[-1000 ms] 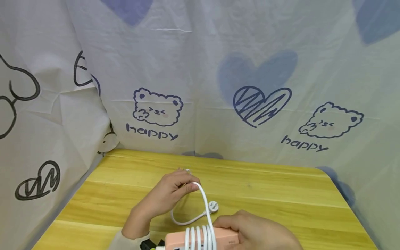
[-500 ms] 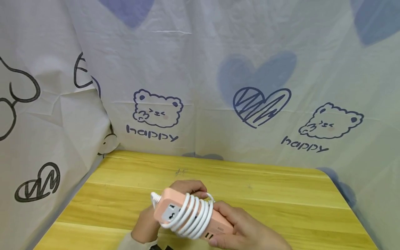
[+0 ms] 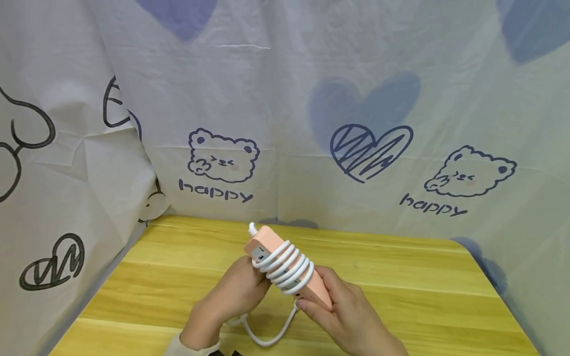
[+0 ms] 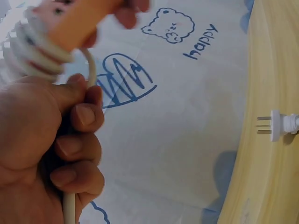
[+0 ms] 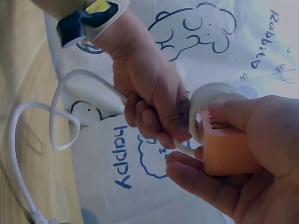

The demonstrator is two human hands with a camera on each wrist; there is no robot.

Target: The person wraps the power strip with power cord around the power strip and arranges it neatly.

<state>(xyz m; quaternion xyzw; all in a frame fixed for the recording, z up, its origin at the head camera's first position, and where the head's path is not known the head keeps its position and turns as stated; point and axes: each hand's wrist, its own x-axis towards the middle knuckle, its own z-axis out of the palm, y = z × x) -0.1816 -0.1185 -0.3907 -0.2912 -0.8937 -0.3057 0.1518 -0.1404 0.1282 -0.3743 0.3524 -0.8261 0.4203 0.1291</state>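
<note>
My right hand [image 3: 352,314] grips one end of a pink power strip [image 3: 321,291], tilted above the table. Several turns of its white cord [image 3: 289,264] wrap around the strip's middle. At the strip's far end my left hand [image 3: 240,289] is partly behind it. In the left wrist view, the curled fingers [image 4: 77,144] of that hand hold the free cord [image 4: 69,207] just below the coils. Loose cord [image 5: 58,116] hangs in a loop from it in the right wrist view. The white plug [image 4: 276,125] with its metal pins shows in the left wrist view.
A yellow wooden table [image 3: 401,287] lies beneath both hands. White cloth [image 3: 294,113] printed with hearts and bears hangs behind the table, and another cloth [image 3: 89,183] hangs on the left.
The power strip has risen and tilted, its far end now pointing up and away. My left hand has come back from the far left, pulling the cord down behind the strip.
</note>
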